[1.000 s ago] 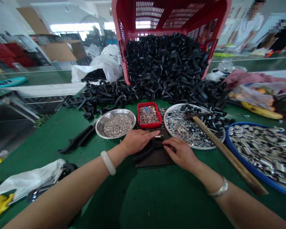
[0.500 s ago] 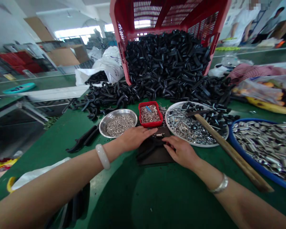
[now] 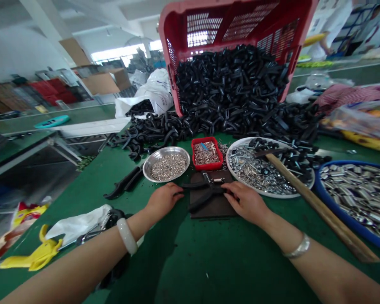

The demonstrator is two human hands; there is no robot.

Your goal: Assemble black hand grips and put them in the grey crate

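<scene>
Green bench (image 3: 177, 270) runs beneath your forearms, backed by a red crate (image 3: 168, 25) tipped toward you, with black molded parts (image 3: 228, 84) spilling from its mouth. What has just changed is your left hand (image 3: 164, 199): it has come away from beside the spring (image 3: 218, 180) and now sits at the far left end of the black two-armed piece (image 3: 202, 201), its thumb and fingertips drawn together at the upper arm's tip. That leaves the piece's middle uncovered, so you can see its arms spread in a V toward the left, a metal pin (image 3: 205, 175) near the join and the spring beside it. The piece lies over the dark plate (image 3: 213, 211), and your right hand (image 3: 251, 204) pinches its right end between thumb and fingers, so you have it at both ends; how firmly, you cannot tell from here. Just beyond the plate are a steel bowl (image 3: 166, 148) of small metal bits and a red tray (image 3: 220, 164) of pins. Right of those, a hammer (image 3: 319, 207) lies across the white dish (image 3: 272, 195) of mixed hardware, beside a blue tub (image 3: 320, 192) of metal pieces.
</scene>
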